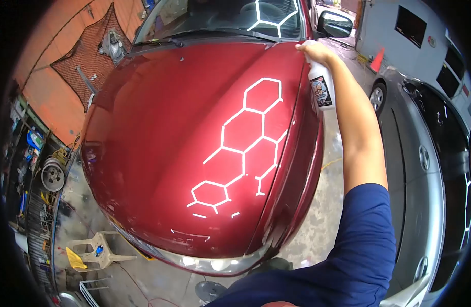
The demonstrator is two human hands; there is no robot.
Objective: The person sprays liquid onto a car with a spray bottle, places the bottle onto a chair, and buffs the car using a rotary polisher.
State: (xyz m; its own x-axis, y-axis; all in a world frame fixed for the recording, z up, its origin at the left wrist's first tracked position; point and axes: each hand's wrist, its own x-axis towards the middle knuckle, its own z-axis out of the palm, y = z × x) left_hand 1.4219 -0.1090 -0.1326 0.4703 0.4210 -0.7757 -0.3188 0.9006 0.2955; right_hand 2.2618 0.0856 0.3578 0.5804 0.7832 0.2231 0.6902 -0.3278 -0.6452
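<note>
My right hand (317,52) stretches forward beside the rear corner of the red hood (169,117). Its fingers are closed around the top of a white spray bottle (323,92), which hangs upright with a dark printed label facing me. The spray head is mostly hidden by the hand. Glossy paint on the hood mirrors a pattern of bright hexagonal lights. Behind the hand are the windshield (220,20) and the side mirror (334,24). My left hand is out of the picture.
A grey car (412,138) stands close on the right. At lower left are a beige plastic chair (100,250) with a yellow cloth (76,259) and a wheel rim (53,174). An orange cone (377,60) stands farther back. A thin hose crosses the floor.
</note>
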